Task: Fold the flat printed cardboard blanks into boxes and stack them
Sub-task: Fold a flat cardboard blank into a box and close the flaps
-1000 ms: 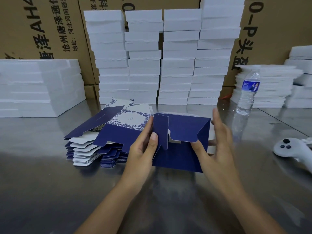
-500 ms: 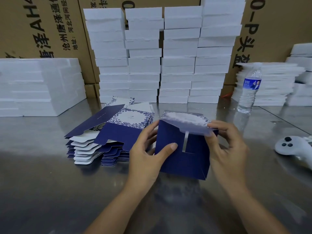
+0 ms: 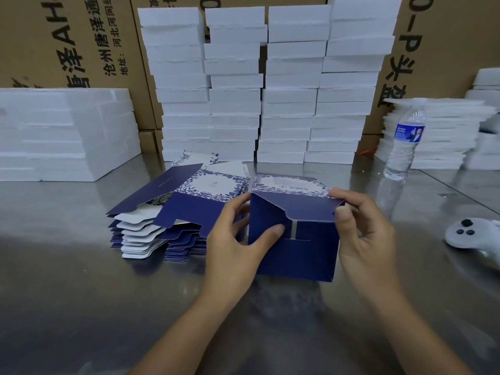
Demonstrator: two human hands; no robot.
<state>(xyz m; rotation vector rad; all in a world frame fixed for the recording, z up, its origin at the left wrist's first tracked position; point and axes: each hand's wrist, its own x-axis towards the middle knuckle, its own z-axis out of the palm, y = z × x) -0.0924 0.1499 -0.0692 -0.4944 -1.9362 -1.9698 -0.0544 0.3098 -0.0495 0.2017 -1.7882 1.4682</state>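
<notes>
A dark blue printed box (image 3: pixel 300 255) stands half folded on the steel table (image 3: pixel 81 293), its end flaps facing me. My left hand (image 3: pixel 235 239) grips its left side, thumb pressing a side flap inward. My right hand (image 3: pixel 362 228) pinches the top flap at the box's upper right corner, thumb in front and fingers behind. To the left lies a pile of flat blue-and-white blanks (image 3: pixel 173 212), the top one partly lifted open.
Stacks of white foam boxes (image 3: pixel 265 85) line the back, with a foam block (image 3: pixel 62 133) at left and thinner foam sheets (image 3: pixel 438 133) at right. A water bottle (image 3: pixel 405 144) and a white controller (image 3: pixel 470 234) sit to the right. Brown cartons stand behind.
The side flap has gone in and the top flap has come down over the box end. My right hand moved from beside the box to pinch its top corner.
</notes>
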